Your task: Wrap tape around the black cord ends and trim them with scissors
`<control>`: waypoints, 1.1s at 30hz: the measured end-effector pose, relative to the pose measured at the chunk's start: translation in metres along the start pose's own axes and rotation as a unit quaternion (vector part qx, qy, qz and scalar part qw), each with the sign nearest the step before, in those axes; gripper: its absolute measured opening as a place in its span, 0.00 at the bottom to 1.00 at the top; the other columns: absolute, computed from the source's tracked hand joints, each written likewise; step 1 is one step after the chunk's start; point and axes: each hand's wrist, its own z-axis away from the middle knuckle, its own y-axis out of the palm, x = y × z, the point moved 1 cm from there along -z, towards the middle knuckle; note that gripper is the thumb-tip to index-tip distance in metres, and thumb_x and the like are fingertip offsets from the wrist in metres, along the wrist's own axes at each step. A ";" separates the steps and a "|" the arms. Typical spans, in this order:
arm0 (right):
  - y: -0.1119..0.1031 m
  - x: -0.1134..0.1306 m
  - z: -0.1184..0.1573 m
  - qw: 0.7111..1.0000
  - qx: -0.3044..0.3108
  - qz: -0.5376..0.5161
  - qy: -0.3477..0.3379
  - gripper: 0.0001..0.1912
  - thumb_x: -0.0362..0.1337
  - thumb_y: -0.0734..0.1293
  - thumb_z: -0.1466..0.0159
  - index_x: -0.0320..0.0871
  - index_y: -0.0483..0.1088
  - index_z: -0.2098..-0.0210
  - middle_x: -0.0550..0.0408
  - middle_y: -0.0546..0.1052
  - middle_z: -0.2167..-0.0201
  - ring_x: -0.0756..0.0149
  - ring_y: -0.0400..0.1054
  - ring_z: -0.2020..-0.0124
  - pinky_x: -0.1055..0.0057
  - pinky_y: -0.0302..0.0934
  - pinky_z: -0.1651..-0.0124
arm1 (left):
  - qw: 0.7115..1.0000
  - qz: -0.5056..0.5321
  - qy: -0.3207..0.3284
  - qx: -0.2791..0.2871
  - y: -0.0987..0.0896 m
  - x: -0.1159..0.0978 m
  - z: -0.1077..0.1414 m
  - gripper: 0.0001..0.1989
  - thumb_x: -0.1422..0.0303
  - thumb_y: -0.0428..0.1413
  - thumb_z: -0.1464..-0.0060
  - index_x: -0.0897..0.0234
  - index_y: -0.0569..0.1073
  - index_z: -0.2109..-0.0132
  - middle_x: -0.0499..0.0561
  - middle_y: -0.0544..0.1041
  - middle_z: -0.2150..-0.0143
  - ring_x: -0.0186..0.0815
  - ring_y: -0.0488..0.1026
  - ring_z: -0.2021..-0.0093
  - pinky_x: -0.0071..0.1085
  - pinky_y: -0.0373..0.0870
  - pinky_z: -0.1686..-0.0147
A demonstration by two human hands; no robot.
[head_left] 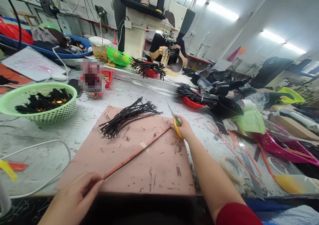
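A long, narrow orange-red strip [137,154] with a dark edge stretches diagonally across a pink mat [159,175]. My left hand [74,193], low in the view, pinches its near end between thumb and forefinger. At the far end, my right hand [185,128] is closed around a pair of scissors [176,127] with yellow and green handles, their blades pointing up and away. The strip reaches to the fingers of this hand, which seem to hold it too. A piece of pale tape [144,145] sits at the strip's middle. Beyond it lies a loose bundle of black cords [127,117].
A light green basket [71,107] with black pieces stands at left, near a white cable [67,148]. Red bowls of black cords [194,103] lie farther back. A tape roll [232,168] and a steel ruler [250,168] are at right. A person [166,49] works at a sewing machine opposite.
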 end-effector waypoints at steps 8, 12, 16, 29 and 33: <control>-0.001 0.002 -0.002 0.999 -0.005 0.041 0.008 0.28 0.33 0.67 0.56 0.47 0.68 0.53 0.59 0.74 0.75 0.65 0.66 0.73 0.69 0.60 0.67 | 1.000 0.002 0.004 0.006 0.001 -0.007 0.002 0.14 0.52 0.50 0.53 0.54 0.73 0.70 0.44 0.77 0.71 0.35 0.74 0.69 0.24 0.68 0.69; -0.002 0.003 -0.004 0.998 0.005 0.057 0.027 0.29 0.34 0.67 0.55 0.45 0.68 0.52 0.58 0.74 0.76 0.66 0.66 0.75 0.71 0.60 0.69 | 1.000 -0.001 0.013 0.004 -0.001 -0.014 0.000 0.13 0.54 0.49 0.52 0.55 0.73 0.70 0.44 0.77 0.72 0.35 0.74 0.70 0.24 0.68 0.70; -0.004 0.002 -0.004 0.996 0.029 0.066 0.049 0.30 0.35 0.68 0.56 0.41 0.68 0.51 0.57 0.74 0.76 0.66 0.66 0.75 0.71 0.60 0.70 | 1.000 -0.014 0.005 0.009 -0.006 -0.028 0.003 0.11 0.59 0.49 0.51 0.58 0.72 0.71 0.46 0.77 0.73 0.36 0.74 0.71 0.26 0.68 0.71; -0.006 0.006 0.005 0.993 0.045 0.077 0.081 0.33 0.35 0.68 0.57 0.39 0.67 0.49 0.54 0.74 0.76 0.67 0.64 0.78 0.71 0.58 0.73 | 0.999 -0.027 -0.015 0.022 -0.007 -0.044 0.014 0.06 0.72 0.46 0.52 0.61 0.68 0.70 0.47 0.73 0.73 0.34 0.71 0.71 0.28 0.65 0.70; -0.007 0.015 0.009 0.989 0.042 0.096 0.106 0.33 0.33 0.68 0.56 0.40 0.67 0.49 0.54 0.74 0.75 0.68 0.63 0.78 0.72 0.57 0.73 | 0.999 -0.037 -0.023 0.023 -0.007 -0.044 0.015 0.06 0.72 0.46 0.52 0.61 0.66 0.72 0.46 0.71 0.75 0.33 0.69 0.74 0.27 0.64 0.72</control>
